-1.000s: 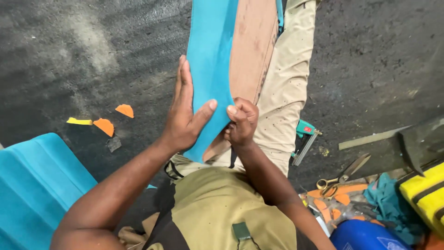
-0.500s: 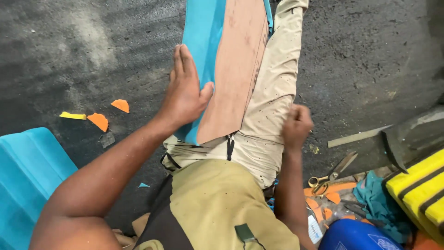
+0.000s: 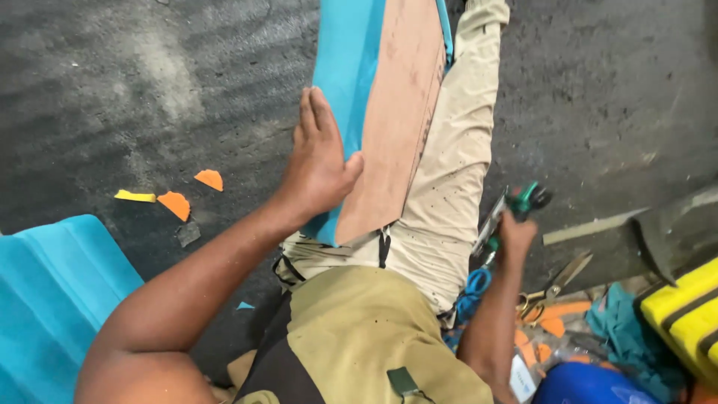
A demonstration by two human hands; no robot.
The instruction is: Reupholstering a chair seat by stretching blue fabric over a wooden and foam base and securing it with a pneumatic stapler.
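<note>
A long board lies along my outstretched leg: bare brown wood (image 3: 396, 120) on its right half, turquoise sheet (image 3: 348, 82) folded over its left edge. My left hand (image 3: 318, 161) lies flat on the turquoise covering near the board's lower end, thumb resting at the fold. My right hand (image 3: 516, 232) is beside my right thigh, closed around a green-handled tool with a metal body (image 3: 516, 206), lifted off the floor. My beige trouser leg (image 3: 456, 172) runs under the board.
Orange and yellow scraps (image 3: 179, 198) lie on the dark floor at left. A turquoise sheet (image 3: 52, 299) sits at lower left. Scissors (image 3: 553, 284), orange offcuts, teal cloth (image 3: 628, 337), a blue round object (image 3: 583, 385) and a yellow case (image 3: 684, 314) crowd the lower right.
My right hand left the board's lower end, moved right and down beside my leg, and picked up the green-handled tool. My left hand stayed on the turquoise covering.
</note>
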